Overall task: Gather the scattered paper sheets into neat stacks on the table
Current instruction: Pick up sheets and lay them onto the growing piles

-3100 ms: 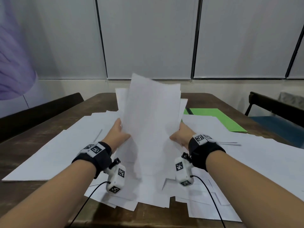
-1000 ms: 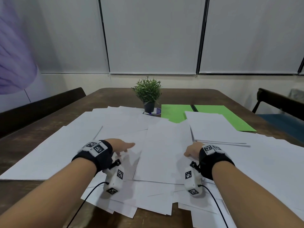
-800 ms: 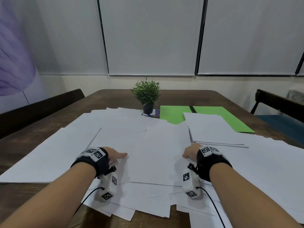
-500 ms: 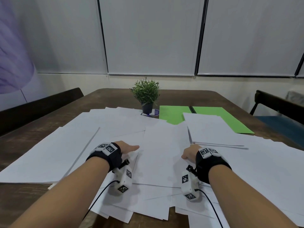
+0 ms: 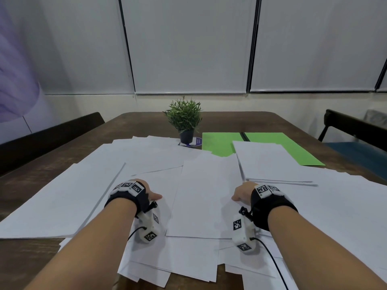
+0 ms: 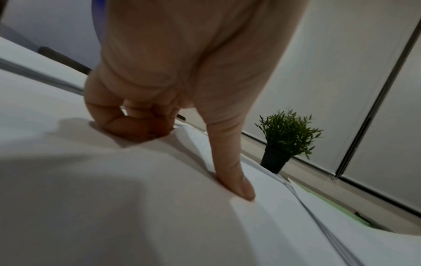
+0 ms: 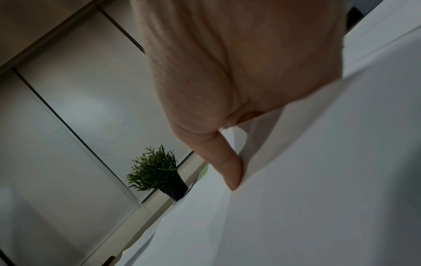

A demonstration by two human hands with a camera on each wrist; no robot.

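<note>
Here both hands rest on the sheets (image 5: 201, 197). The left hand (image 5: 149, 192) curls its fingers, thumb pressing paper. The right hand's (image 5: 240, 192) fingers are hidden under a sheet, so its grip cannot be told.

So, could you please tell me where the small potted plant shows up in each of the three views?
Head: the potted plant stands at the far middle of the table, beyond the white sheets.
Left wrist: the plant is right of centre, past the thumb.
Right wrist: the plant is lower left of centre, tilted.
Shared landmark: the grey window blinds behind it.
</note>
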